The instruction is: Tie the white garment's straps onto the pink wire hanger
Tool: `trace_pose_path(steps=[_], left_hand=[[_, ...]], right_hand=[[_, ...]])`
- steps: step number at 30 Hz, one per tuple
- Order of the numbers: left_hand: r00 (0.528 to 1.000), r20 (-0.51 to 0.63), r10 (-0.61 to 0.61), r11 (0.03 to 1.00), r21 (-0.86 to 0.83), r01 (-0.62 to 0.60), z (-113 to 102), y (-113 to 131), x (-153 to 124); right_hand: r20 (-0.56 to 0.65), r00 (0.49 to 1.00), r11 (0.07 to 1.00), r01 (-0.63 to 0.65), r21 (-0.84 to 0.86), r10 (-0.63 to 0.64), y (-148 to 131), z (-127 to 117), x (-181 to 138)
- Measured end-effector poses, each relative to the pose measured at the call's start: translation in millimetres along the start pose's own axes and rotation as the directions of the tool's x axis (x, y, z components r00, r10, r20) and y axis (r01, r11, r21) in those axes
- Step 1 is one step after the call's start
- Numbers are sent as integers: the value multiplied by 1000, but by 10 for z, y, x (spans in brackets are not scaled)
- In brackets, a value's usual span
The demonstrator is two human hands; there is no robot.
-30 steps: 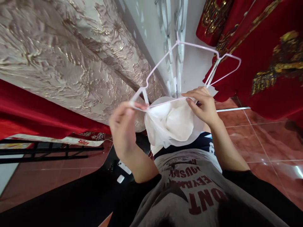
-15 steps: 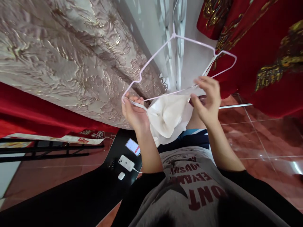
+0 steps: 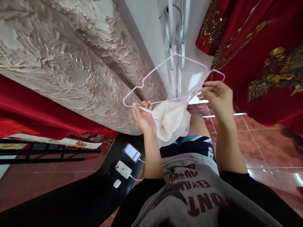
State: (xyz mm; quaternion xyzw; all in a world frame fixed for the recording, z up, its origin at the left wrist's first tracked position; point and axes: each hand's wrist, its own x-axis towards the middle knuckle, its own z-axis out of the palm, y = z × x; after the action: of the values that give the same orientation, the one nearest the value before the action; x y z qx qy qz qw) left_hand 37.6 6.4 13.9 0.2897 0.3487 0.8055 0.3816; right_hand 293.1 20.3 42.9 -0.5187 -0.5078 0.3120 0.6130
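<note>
A pale pink clothes hanger (image 3: pixel 161 65) hangs in front of me, with its grey hook (image 3: pixel 181 20) up at the white rack. Below its bottom bar droops a thin white garment (image 3: pixel 169 121) with narrow straps. My left hand (image 3: pixel 145 118) is closed on the left white strap (image 3: pixel 145 109), close under the hanger's lower left corner. The right strap (image 3: pixel 200 82) runs from the garment up to the notch in the hanger's right shoulder. My right hand (image 3: pixel 216 96) has its fingertips pinched together at this strap, just below that notch.
A shiny embossed curtain (image 3: pixel 78 63) fills the left, and red cloth with gold decoration (image 3: pixel 272 63) hangs at right. A white metal rack (image 3: pixel 171 37) stands behind the hanger. Two phones, one white (image 3: pixel 123 169), and a small white case (image 3: pixel 117 183) lie on a black surface (image 3: pixel 104 170).
The hanger sits lower in view and its hook now shows. The right strap now lies over the right shoulder's notch more closely, and my right hand's fingers have drawn together.
</note>
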Motion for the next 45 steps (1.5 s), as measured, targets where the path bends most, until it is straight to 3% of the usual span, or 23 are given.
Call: trace_pose_path(steps=[4,7,10,13,16,23,29,33,37,41,45], left_hand=[[999,21,-26,1000,-5,26,-15,7,9],[1000,16,-8,998,59,7,-28,15,20],[1000,5,5,998,60,-5,-40,4,50],[1000,16,-14,1000,2,14,-54,-14,70],[998,37,-57,998,-31,58,-73,-19,59],[997,37,-61,998,25,60,-122,9,117],[994,57,-96,995,3,96,-153,12,148],[991,49,-122,991,53,120,-176,3,159],[986,81,-142,990,14,142,-201,60,163],[985,86,-150,988,48,146,-226,207,126],[981,123,-148,989,10,148,-261,322,131]], right_hand=[[71,995,998,-62,-27,64,66,82,-38],[114,993,993,-24,-117,37,-7,102,-37],[178,983,996,50,-75,-36,-148,102,-12],[79,987,990,138,-7,-137,-238,93,67],[-43,986,987,161,15,-160,-220,63,158],[-79,984,985,162,53,-158,-183,15,132],[-194,946,914,305,266,-259,-255,85,155],[-283,909,893,377,247,-306,-158,14,269],[-253,870,852,477,215,-424,-40,-175,375],[-226,889,884,438,167,-398,-86,-254,372],[-343,860,892,437,116,-377,-74,-282,348]])
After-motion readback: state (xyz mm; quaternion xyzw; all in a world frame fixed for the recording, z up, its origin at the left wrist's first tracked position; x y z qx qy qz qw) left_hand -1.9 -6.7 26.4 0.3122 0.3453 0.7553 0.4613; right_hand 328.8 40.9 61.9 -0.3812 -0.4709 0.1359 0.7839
